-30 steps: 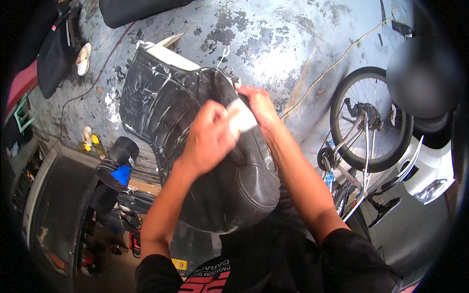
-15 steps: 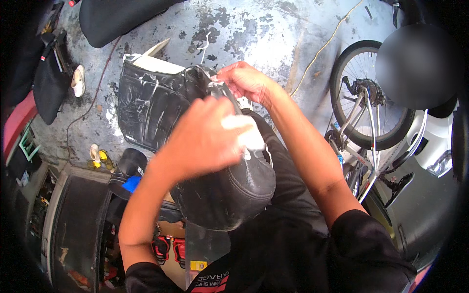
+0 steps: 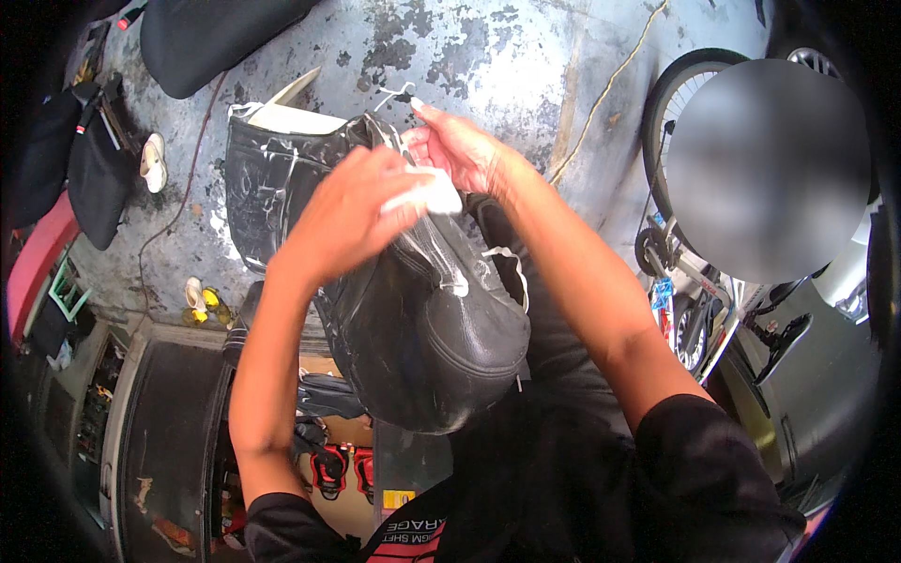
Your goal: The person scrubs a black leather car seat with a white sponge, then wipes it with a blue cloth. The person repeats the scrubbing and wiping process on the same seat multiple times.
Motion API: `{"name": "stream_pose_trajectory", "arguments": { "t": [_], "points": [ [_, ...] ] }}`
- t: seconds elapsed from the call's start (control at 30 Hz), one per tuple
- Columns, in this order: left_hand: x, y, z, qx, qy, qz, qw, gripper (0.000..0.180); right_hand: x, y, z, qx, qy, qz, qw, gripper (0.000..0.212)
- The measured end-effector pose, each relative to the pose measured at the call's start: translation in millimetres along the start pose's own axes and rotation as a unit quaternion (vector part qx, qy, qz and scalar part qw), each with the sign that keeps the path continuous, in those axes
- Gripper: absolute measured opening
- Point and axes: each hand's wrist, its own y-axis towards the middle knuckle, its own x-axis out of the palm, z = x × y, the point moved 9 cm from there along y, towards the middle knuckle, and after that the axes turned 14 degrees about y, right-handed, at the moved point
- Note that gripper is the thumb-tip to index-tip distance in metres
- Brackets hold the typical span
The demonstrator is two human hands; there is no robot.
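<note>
Head: L hand (image 3: 349,208) w/ white pad (image 3: 434,194), R hand (image 3: 462,157) @ blk cover (image 3: 474,328).

White glare on the floor (image 3: 521,84), dark curved fisheye rim

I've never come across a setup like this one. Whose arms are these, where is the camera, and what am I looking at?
There's no machine here: these are a person's own bare hands. The camera sits on their head and looks down; its fisheye lens bends straight edges near the rim. Picture left is their left.

The left hand grips a white pad or cloth; its exact material is unclear. The right hand is at the far edge of a black, leather-like cover streaked with white smears.

Beyond is a worn blue-grey floor with a pale shoe at left. A bicycle is at right.
</note>
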Motion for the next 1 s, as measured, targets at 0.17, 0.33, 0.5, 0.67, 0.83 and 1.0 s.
{"name": "stream_pose_trajectory", "arguments": {
  "t": [0.17, 0.33, 0.5, 0.67, 0.83, 1.0],
  "points": [
    [-44, -43, 112, 0.117, -0.089, -0.013, 0.989, 0.04, 11, -23, -16, -0.023, -0.124, 0.019, 0.992, 0.043],
    [-7, -62, 24, -0.088, -0.032, 0.151, 0.984, 0.038, 32, -63, -7, -0.036, -0.232, 0.036, 0.971, 0.047],
    [50, -101, 27, -0.192, -0.124, 0.274, 0.934, 0.041, 31, -96, 5, -0.048, -0.264, 0.023, 0.963, 0.054],
    [69, -81, 18, -0.215, -0.109, 0.333, 0.912, 0.047, 34, -95, 12, -0.115, -0.161, 0.032, 0.98, 0.048],
    [118, -45, -132, -0.348, 0.035, 0.307, 0.885, 0.044, 47, -88, 17, -0.126, -0.123, 0.071, 0.982, 0.045],
    [114, -52, -79, -0.28, -0.119, 0.358, 0.883, 0.029, 40, -83, 10, -0.129, -0.169, 0.056, 0.975, 0.039]
  ]
}}
